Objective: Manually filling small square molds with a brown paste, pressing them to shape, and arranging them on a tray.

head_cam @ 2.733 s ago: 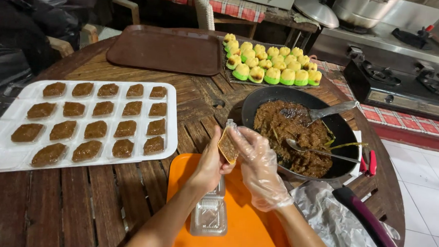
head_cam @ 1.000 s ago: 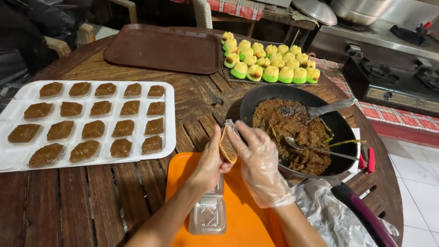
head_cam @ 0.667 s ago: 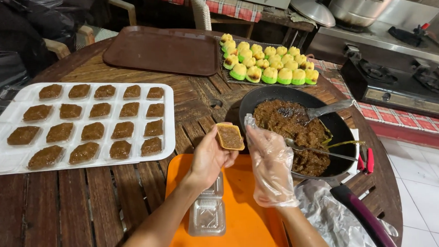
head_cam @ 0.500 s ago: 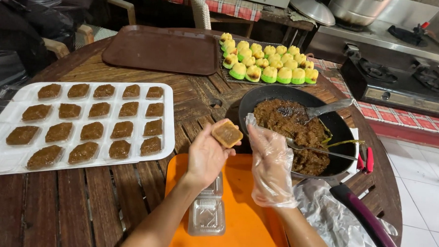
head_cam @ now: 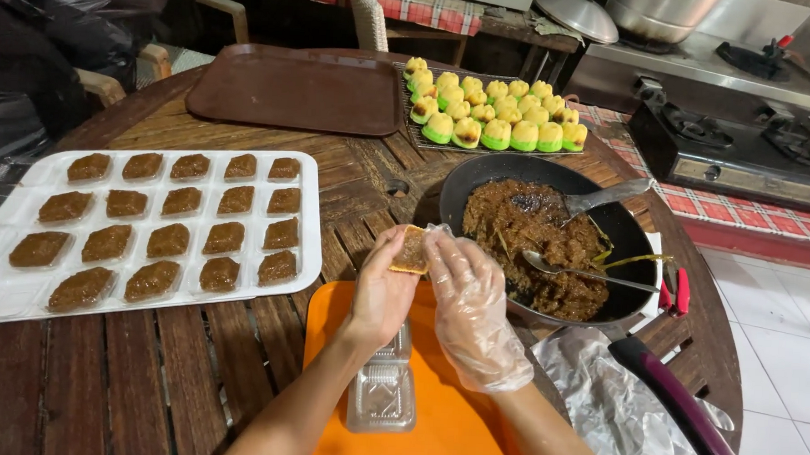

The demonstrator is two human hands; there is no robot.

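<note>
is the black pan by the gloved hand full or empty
Partly full. The black pan holds a heap of brown shredded filling over most of its base, with two spoons in it; bare base shows at its right side.

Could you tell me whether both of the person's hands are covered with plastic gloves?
No, only the right hand wears a clear plastic glove; the left hand, holding the small brown filled piece, is bare.
</note>
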